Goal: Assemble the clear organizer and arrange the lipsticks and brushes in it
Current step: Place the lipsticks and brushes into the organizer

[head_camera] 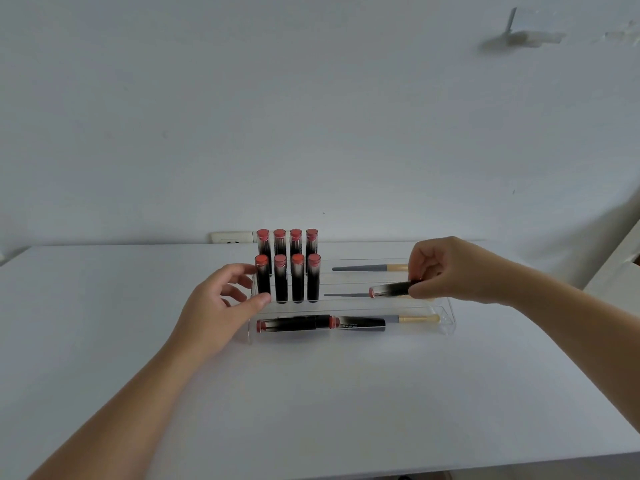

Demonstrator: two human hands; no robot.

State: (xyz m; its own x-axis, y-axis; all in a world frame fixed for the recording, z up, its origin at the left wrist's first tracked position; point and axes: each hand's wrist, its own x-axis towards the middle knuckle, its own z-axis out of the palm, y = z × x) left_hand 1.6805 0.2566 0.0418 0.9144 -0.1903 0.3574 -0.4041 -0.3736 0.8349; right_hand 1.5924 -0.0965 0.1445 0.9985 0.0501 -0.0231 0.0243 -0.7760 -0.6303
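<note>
Arranging is under way: the left hand [221,299] steadies the organizer [446,311], half open, while the right hand [440,268] pinches a lipstick [389,290] that next needs standing upright beside the rows.

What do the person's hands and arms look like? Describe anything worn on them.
Both the left hand and the right hand are bare: no gloves, rings, watch or bracelets show. Both forearms are uncovered to the picture's edge, with no sleeves in view.

The right hand [446,268] hides the top brush's [370,268] bristle end.
</note>
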